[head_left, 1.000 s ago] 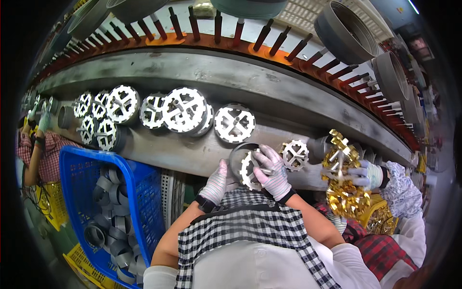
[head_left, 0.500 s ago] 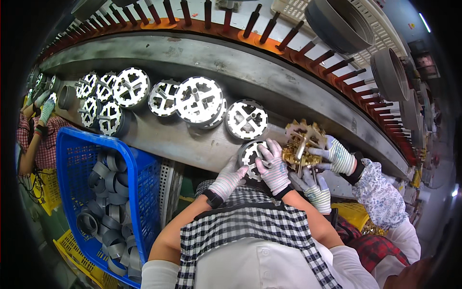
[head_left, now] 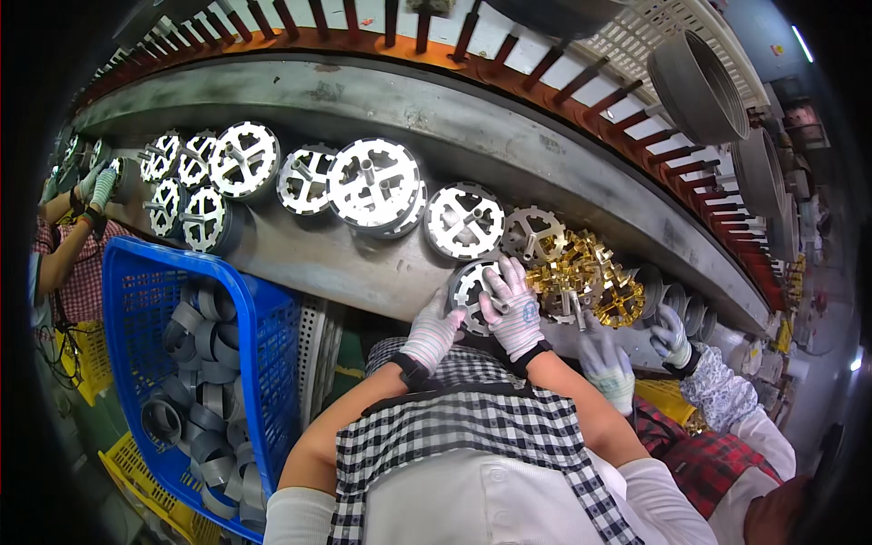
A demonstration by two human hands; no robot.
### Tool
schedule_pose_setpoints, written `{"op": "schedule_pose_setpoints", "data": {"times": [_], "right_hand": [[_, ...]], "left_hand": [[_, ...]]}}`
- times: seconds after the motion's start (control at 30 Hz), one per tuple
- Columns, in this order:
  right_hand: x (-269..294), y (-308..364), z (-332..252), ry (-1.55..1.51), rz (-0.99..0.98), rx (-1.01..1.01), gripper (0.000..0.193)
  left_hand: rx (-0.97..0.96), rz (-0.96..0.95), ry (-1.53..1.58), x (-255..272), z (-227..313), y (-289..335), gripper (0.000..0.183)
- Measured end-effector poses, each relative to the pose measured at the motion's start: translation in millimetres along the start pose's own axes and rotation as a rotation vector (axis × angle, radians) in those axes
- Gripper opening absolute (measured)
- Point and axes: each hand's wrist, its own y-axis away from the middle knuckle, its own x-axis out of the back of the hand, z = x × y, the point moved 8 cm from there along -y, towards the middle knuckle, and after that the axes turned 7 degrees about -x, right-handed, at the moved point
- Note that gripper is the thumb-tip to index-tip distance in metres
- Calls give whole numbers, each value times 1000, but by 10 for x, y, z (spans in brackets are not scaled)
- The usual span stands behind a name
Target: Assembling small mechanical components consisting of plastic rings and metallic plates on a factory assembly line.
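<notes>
Centrally held piece: a round grey-and-silver assembly (head_left: 472, 289), a grey ring with a toothed, spoked, silver-white disc at its upper face, at the near edge of the grey metal tabletop (head_left: 368, 277); whether its underside touches the metal cannot be told.
Left hand: the white-gloved, striped left hand (head_left: 431, 334) is partly curled against the assembly's left side, thumb toward the disc.
Right hand: the white-gloved, striped right hand (head_left: 516, 313) bends over the assembly's right side, fingers at the far rim and thumb near the disc; both hands have hold of this one piece.
Nearest neighbour: a silver-white spoked disc on a grey ring (head_left: 464, 221) sits just beyond the assembly, flat face up.
Left group: similar silver-white discs on grey rings (head_left: 243, 161) stand along the tabletop, some overlapping in view.
Gold cluster: shiny gold-coloured metal pieces (head_left: 581, 263) lie right of the right hand, beside a dull silver spoked disc (head_left: 533, 232).
Co-worker: a blurred gloved hand (head_left: 608, 368) is near the cluster; a second gloved hand (head_left: 671, 336) is farther right.
Basket: a blue plastic basket (head_left: 274, 363), left of the person, contains loose grey rings (head_left: 216, 468).
Far side: upright dark red posts (head_left: 391, 23) line an orange rail (head_left: 418, 53).
</notes>
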Motion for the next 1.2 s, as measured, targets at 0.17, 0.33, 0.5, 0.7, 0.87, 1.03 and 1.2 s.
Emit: {"op": "schedule_pose_setpoints", "data": {"times": [0.17, 0.33, 0.5, 0.7, 0.87, 1.03, 1.2], "right_hand": [[19, 22, 42, 12, -11, 5, 46], [239, 70, 44, -255, -124, -2, 64], [996, 65, -91, -158, 27, 168, 42], [1654, 78, 86, 343, 329, 276, 37], [2147, 81, 877, 361, 508, -49, 51], [1699, 532, 2793, -455, 602, -730, 52], [1780, 467, 2466, -271, 621, -690, 56]], "left_hand": [[-65, -35, -39, -26, 28, -34, 59], [-49, -55, -148, -33, 120, -25, 56], [-279, -54, -277, -54, 323, -31, 54], [-254, -216, -208, -71, 318, -34, 54], [-109, -165, -159, 92, 317, 55, 70], [-90, -162, -156, 47, 416, 176, 72], [-74, -196, -157, -36, 435, 189, 69]]}}
